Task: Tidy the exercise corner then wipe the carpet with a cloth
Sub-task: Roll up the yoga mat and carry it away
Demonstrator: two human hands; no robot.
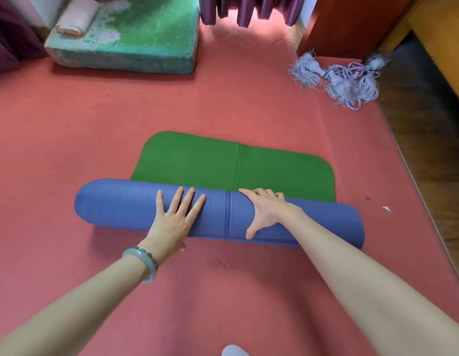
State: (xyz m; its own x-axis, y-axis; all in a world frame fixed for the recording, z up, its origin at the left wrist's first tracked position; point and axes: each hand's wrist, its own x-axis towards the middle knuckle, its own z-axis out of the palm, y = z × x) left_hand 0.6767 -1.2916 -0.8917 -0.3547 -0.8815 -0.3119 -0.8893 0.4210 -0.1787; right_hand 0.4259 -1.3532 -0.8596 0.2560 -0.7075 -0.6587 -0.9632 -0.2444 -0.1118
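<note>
Yoga mat (120,204): mostly rolled into a thick tube, ribbed blue outside, lying crosswise mid-carpet. The unrolled tail (197,163) is smooth green, flat, with rounded corners and a centre seam.

Left hand (175,217): palm down on the roll, fingers (177,199) straight and spread, gripping nothing.

Right hand (265,211): draped over the crest, fingers (268,192) bent over the far side, thumb splayed on the near face.

Carpet (94,124): salmon-red, short pile.

Jade-like bangle (146,260) on left wrist.

Worn green cushion (135,37) at the far-left edge; tangled lilac tassel cord (339,80) at the far-right corner.
</note>
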